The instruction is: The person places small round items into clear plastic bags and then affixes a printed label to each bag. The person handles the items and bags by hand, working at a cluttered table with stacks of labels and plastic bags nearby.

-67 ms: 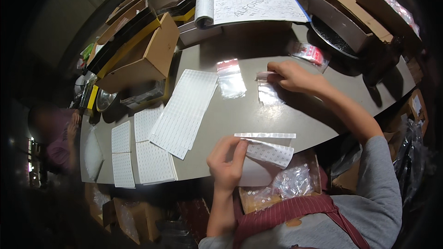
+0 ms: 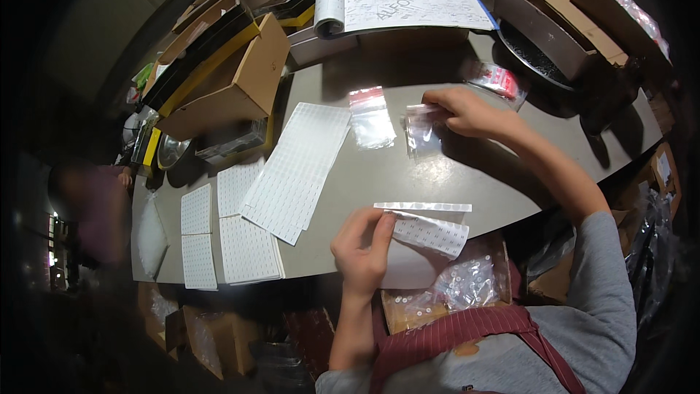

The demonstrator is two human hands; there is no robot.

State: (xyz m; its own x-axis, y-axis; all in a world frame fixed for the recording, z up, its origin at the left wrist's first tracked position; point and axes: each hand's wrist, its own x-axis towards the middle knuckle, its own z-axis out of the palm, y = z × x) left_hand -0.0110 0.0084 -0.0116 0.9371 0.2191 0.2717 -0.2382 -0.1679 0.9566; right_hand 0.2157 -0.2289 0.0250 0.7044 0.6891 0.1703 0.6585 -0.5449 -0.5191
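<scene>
My left hand [image 2: 361,252] pinches a white sheet of small printed stickers [image 2: 430,234] between thumb and fingers at the near edge of the table. The sheet curls, and a narrow strip stands up along its far side. Farther off, my right hand [image 2: 467,111] grips small clear zip bags [image 2: 424,134] by their top edge. Its fingertips are partly hidden, and I cannot tell how many bags it holds. Just left of them lies a stack of clear zip bags [image 2: 372,121] with red tops.
Long printed label sheets [image 2: 297,168] and banded label stacks [image 2: 197,237] lie on the left. Open cardboard boxes [image 2: 233,87] and a notepad [image 2: 415,6] line the back. A box of small white round pieces [image 2: 467,284] sits at my lap. Another person [image 2: 95,211] is at far left.
The whole view has shifted slightly. The bags in my right hand look narrower and more tilted. At far left, the other person's hand has moved back from the table edge.
</scene>
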